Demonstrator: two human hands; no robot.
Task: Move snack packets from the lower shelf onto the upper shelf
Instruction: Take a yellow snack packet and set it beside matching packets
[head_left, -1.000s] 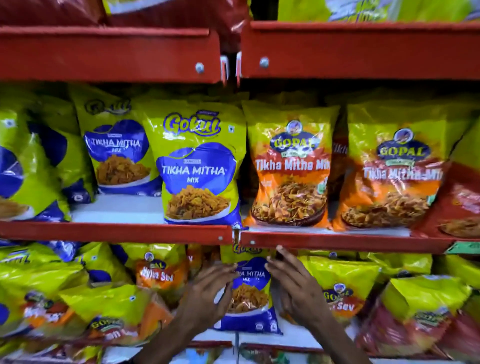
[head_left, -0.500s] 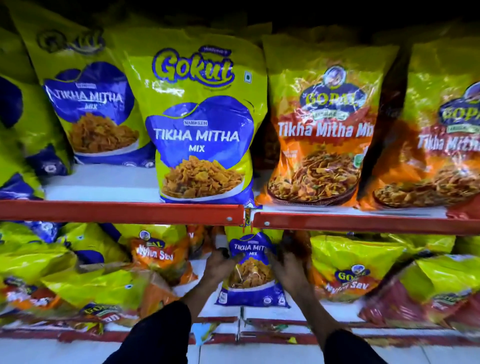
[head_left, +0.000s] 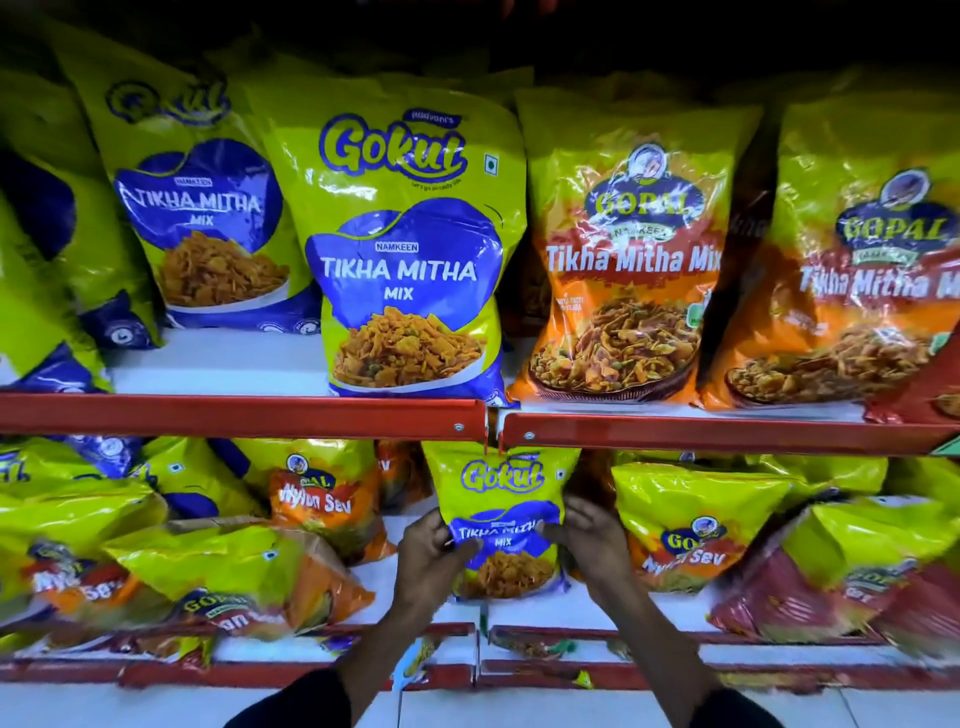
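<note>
Both hands grip small Gokul Tikha Mitha pkt upright on lower shelf: left hand fingers clamp left edge, right hand right edge. Upper shelf lip directly above pkt top.

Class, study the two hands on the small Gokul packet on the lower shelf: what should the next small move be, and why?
Probably draw the small Gokul packet out toward the person, then lift. The left hand and right hand grip its sides, but its top sits tucked under the red shelf lip, which blocks a straight lift.
</note>
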